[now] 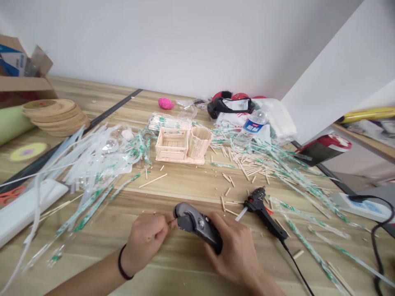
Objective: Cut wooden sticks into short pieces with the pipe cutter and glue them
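My right hand (236, 246) is wrapped round a dark grey hand cutter (200, 226), whose head points up and left. Close to that head is my left hand (148, 236), its fingers closed in a pinch at the cutter's tip; what they hold is too small to make out. A black band circles my left wrist. Beyond both hands stands a small structure of wooden sticks, with a square open frame (173, 142) and a round cup (199, 142) side by side on one base. To the right lies a black glue gun (262, 211) with a clear glue stick.
Short cut sticks (253, 166) and green-printed wrappers (308, 185) spread over the right side. A water bottle (249, 129) leans behind them. Clear glue sticks (95, 152), a white power strip (33, 207) and orange scissors (10, 195) lie left. Cords cross both sides.
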A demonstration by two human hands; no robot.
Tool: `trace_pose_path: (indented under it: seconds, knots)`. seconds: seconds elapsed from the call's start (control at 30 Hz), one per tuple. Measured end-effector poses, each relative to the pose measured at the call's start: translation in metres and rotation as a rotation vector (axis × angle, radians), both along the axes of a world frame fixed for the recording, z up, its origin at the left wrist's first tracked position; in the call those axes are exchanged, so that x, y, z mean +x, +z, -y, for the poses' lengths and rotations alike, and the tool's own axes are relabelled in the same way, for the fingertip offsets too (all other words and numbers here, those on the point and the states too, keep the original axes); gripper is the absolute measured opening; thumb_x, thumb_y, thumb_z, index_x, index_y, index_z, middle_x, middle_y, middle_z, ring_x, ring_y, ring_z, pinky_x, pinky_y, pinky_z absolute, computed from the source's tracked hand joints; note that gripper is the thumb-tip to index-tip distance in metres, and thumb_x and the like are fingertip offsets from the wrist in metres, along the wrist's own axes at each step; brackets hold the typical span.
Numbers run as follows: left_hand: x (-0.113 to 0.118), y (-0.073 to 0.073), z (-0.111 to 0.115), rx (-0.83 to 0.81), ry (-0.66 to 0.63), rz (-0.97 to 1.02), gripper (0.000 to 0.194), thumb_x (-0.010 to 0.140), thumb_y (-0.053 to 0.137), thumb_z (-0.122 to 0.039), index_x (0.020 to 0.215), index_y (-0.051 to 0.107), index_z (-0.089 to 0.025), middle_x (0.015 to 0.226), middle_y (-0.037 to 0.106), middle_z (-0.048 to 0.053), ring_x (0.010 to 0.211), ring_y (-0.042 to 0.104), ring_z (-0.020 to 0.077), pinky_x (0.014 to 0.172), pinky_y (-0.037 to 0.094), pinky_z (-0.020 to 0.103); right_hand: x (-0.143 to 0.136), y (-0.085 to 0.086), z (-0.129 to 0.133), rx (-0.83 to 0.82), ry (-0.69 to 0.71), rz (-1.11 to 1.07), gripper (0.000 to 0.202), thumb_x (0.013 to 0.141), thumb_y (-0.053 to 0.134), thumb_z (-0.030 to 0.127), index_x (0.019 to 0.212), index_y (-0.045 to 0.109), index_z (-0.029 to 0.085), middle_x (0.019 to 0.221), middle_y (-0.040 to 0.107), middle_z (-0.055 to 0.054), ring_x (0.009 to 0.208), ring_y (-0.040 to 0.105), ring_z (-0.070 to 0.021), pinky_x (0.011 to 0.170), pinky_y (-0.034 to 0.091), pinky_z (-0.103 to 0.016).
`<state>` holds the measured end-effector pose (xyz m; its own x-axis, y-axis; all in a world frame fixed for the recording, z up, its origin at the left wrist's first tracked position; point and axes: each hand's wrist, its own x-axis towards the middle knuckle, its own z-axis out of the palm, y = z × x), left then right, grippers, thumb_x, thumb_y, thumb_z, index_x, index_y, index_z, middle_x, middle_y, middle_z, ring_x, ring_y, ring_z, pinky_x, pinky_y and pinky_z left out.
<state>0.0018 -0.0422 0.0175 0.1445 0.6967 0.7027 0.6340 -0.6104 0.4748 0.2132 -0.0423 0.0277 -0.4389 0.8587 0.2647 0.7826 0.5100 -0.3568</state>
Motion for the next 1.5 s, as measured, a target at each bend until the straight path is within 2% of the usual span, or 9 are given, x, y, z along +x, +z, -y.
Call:
trace_pose_path:
  seconds: [0.17, 0.3, 0.4, 0.5, 0.63, 0.77, 0.93, 1.13, 1.5]
  knots:
    - [0.003, -0.008, -0.002, -0.227, 0.013, 0.24, 0.04, 0.078, 0.059, -0.009, 0.048, 0.035, -0.02, 0.042, 0.053, -0.008, 0.043, 0.06, 0.0071, 0.039, 0.037, 0.011, 0.002, 0.006, -0.005, -0.059, -0.026, 0.007, 0.024, 0.068, 0.054, 0.021, 0.092, 0.051, 0.021, 0.08, 0.061, -0.003, 0.068, 0.055, -0.0194, 0.059, 0.035, -0.027]
    - [0.005, -0.015, -0.002, -0.36, 0.03, 0.382, 0.036, 0.076, 0.064, -0.016, 0.051, 0.037, -0.02, 0.045, 0.055, -0.008, 0.046, 0.062, 0.0082, 0.04, 0.042, 0.011, 0.003, 0.005, -0.006, -0.079, -0.035, 0.03, 0.02, 0.067, 0.055, 0.02, 0.087, 0.051, 0.021, 0.079, 0.06, -0.004, 0.068, 0.053, -0.0198, 0.06, 0.034, -0.028]
    - [0.004, -0.017, -0.001, -0.407, 0.034, 0.417, 0.035, 0.075, 0.064, -0.016, 0.052, 0.037, -0.02, 0.047, 0.054, -0.007, 0.053, 0.066, 0.0111, 0.043, 0.045, 0.012, 0.004, 0.005, -0.007, -0.086, -0.039, 0.04, 0.023, 0.068, 0.056, 0.021, 0.091, 0.053, 0.021, 0.08, 0.06, -0.003, 0.067, 0.053, -0.02, 0.06, 0.033, -0.028]
    - [0.003, -0.016, 0.0, -0.373, 0.03, 0.347, 0.035, 0.074, 0.063, -0.012, 0.052, 0.037, -0.02, 0.046, 0.051, -0.009, 0.05, 0.063, 0.0087, 0.043, 0.042, 0.011, 0.005, 0.005, -0.007, -0.089, -0.035, 0.035, 0.023, 0.069, 0.056, 0.022, 0.092, 0.054, 0.022, 0.08, 0.061, -0.003, 0.068, 0.052, -0.0203, 0.061, 0.033, -0.029]
    - [0.0, -0.014, 0.002, -0.261, 0.062, 0.185, 0.037, 0.071, 0.066, -0.008, 0.052, 0.036, -0.019, 0.046, 0.047, -0.012, 0.04, 0.048, 0.0026, 0.042, 0.034, 0.01, 0.002, 0.004, -0.007, -0.122, -0.011, 0.024, 0.026, 0.064, 0.056, 0.018, 0.09, 0.055, 0.021, 0.08, 0.06, -0.003, 0.07, 0.052, -0.0198, 0.062, 0.032, -0.028]
    - [-0.003, -0.011, 0.001, -0.153, 0.094, 0.075, 0.035, 0.072, 0.062, -0.007, 0.052, 0.036, -0.019, 0.044, 0.043, -0.012, 0.038, 0.04, 0.0027, 0.042, 0.029, 0.013, 0.0, 0.002, -0.005, -0.145, -0.007, 0.023, 0.024, 0.064, 0.057, 0.019, 0.089, 0.056, 0.022, 0.081, 0.06, -0.003, 0.069, 0.051, -0.0197, 0.062, 0.031, -0.028]
    - [-0.003, -0.004, 0.0, -0.075, 0.029, 0.008, 0.031, 0.075, 0.049, -0.002, 0.052, 0.038, -0.021, 0.043, 0.045, -0.011, 0.037, 0.04, 0.0046, 0.043, 0.03, 0.015, 0.0, 0.001, -0.004, -0.154, 0.006, -0.007, 0.025, 0.066, 0.056, 0.02, 0.09, 0.055, 0.022, 0.083, 0.06, -0.003, 0.071, 0.052, -0.0197, 0.064, 0.032, -0.028]
    - [-0.003, 0.001, 0.0, -0.029, -0.016, -0.047, 0.034, 0.077, 0.045, -0.001, 0.051, 0.038, -0.021, 0.04, 0.044, -0.01, 0.036, 0.039, 0.0064, 0.041, 0.029, 0.018, -0.003, 0.003, -0.003, -0.129, 0.011, -0.014, 0.027, 0.064, 0.056, 0.018, 0.091, 0.055, 0.022, 0.081, 0.06, -0.003, 0.07, 0.052, -0.0195, 0.063, 0.032, -0.028]
    - [-0.005, -0.005, -0.001, 0.047, -0.02, -0.103, 0.036, 0.085, 0.046, -0.006, 0.052, 0.042, -0.021, 0.04, 0.046, -0.008, 0.036, 0.04, 0.0077, 0.042, 0.029, 0.021, -0.003, 0.001, -0.002, -0.129, 0.014, -0.041, 0.03, 0.064, 0.056, 0.019, 0.093, 0.054, 0.022, 0.083, 0.059, -0.004, 0.073, 0.052, -0.0209, 0.065, 0.033, -0.029]
